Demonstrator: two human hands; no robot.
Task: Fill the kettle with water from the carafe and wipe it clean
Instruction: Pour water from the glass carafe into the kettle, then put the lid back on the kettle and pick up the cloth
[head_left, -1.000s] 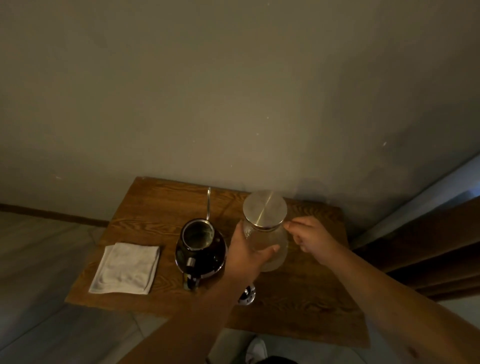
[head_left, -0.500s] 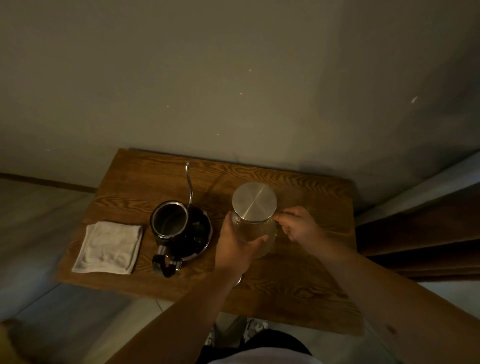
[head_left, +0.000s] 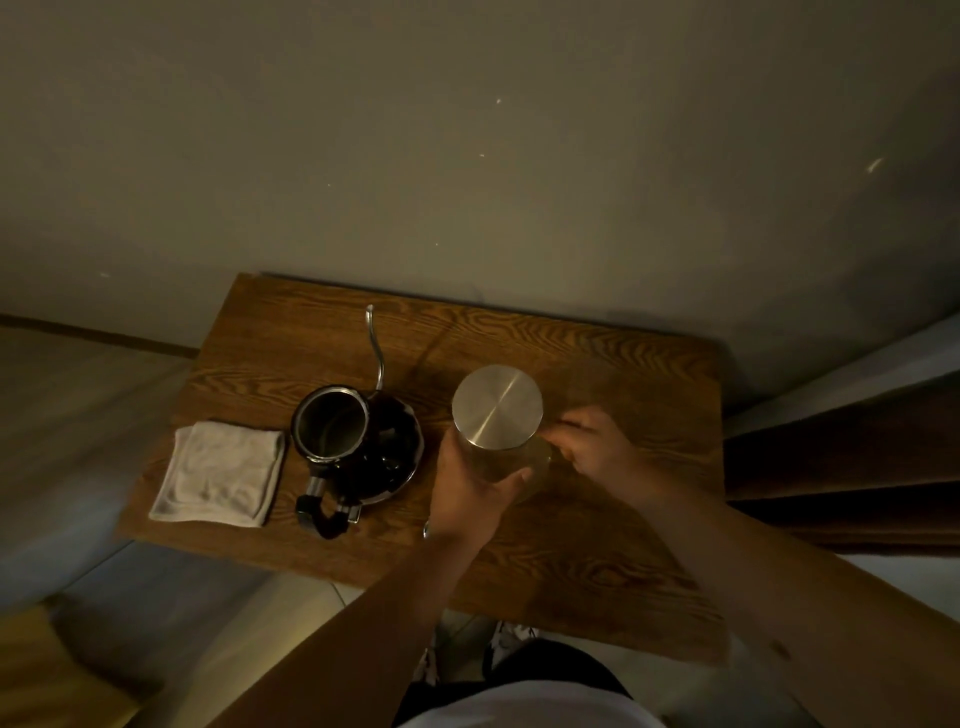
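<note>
A glass carafe (head_left: 530, 460) with a round brushed-steel lid (head_left: 497, 405) stands mid-table. My left hand (head_left: 470, 491) wraps its near left side. My right hand (head_left: 597, 449) grips its right side, fingers curled at the neck. To its left a dark gooseneck kettle (head_left: 358, 441) sits with its lid off, its steel inside showing, its thin spout (head_left: 375, 343) pointing to the wall and its handle (head_left: 326, 512) toward me. A folded white cloth (head_left: 221, 470) lies left of the kettle.
The small wooden table (head_left: 597, 561) stands against a plain wall. A small shiny object (head_left: 427, 530) peeks out under my left wrist. Dark curtains (head_left: 852, 447) hang at the right. My shoes (head_left: 511, 636) show under the near table edge.
The view has shifted, so the table sits lower and more central. Both hands have stayed on the carafe, which has kept its spot beside the kettle.
</note>
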